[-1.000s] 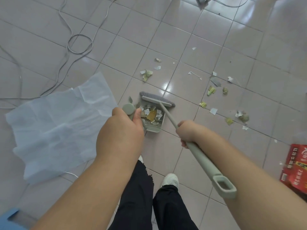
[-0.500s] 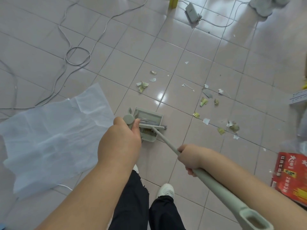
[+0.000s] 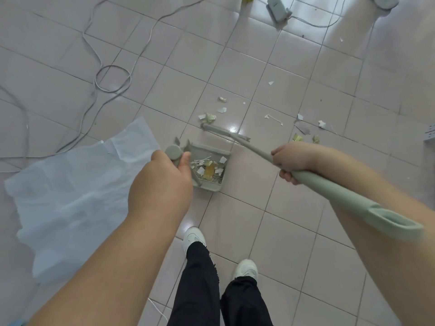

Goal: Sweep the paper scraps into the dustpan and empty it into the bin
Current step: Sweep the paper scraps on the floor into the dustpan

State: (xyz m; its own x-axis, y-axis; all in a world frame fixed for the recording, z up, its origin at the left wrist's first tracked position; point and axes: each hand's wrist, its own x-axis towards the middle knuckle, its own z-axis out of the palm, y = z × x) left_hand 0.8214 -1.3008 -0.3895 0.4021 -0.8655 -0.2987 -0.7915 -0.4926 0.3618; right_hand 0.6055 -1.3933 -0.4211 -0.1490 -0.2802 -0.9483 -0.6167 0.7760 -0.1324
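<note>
A grey-green dustpan (image 3: 213,152) stands on the tiled floor in front of me with several white and yellow paper scraps (image 3: 208,167) lying in it. My left hand (image 3: 162,182) is shut on the dustpan's upright handle (image 3: 173,152). My right hand (image 3: 290,160) grips the pale green broom handle (image 3: 348,198). The broom head (image 3: 223,132) rests on the floor just beyond the pan's mouth. Loose scraps (image 3: 208,117) lie right behind the broom head, and several more scraps (image 3: 303,131) are scattered to the right.
A crumpled white plastic sheet (image 3: 70,191) covers the floor at my left. Grey cables (image 3: 113,78) loop across the tiles at the far left. A white power adapter (image 3: 279,8) lies at the top. My feet in white shoes (image 3: 246,269) stand below the pan.
The broom head has lifted out of the dustpan and moved away to the floor beyond it. The scraps now show inside the pan. My view has tilted, and the red box at right is gone.
</note>
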